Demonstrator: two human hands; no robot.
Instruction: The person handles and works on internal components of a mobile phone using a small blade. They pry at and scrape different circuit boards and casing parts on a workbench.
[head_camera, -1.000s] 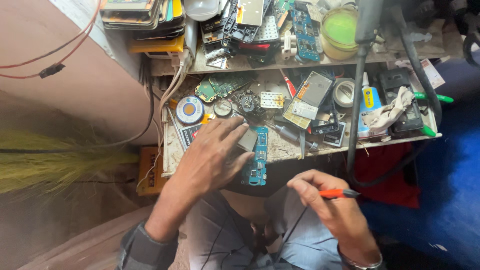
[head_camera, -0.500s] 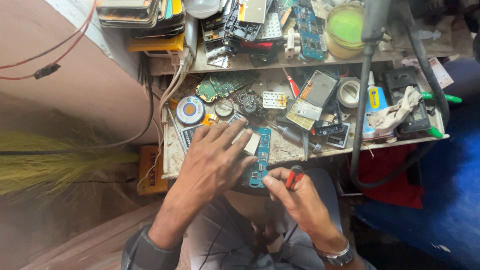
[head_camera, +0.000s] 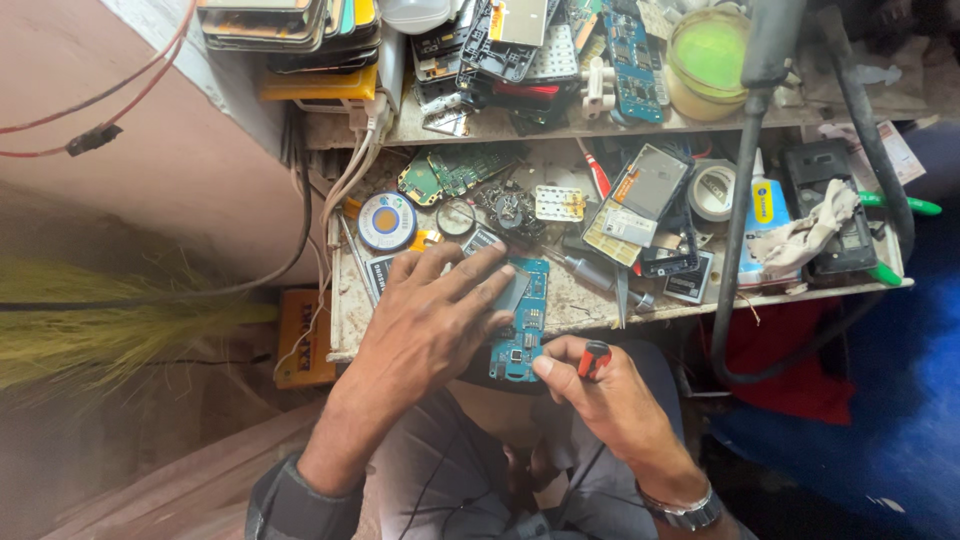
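cluttered workbench (head_camera: 600, 300): left hand (head_camera: 430, 320) still spread flat on blue circuit board (head_camera: 522, 330); right hand (head_camera: 600, 385), pinching red tool (head_camera: 593, 358), moved closer.

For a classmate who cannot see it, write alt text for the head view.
The left hand presses a blue rectangular circuit board at the edge of a cluttered repair bench, while the right hand brings a red-handled tool to its lower end.

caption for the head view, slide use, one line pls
Left hand pins a blue circuit board on a cluttered workbench; right hand holds a red-handled tool beside it.
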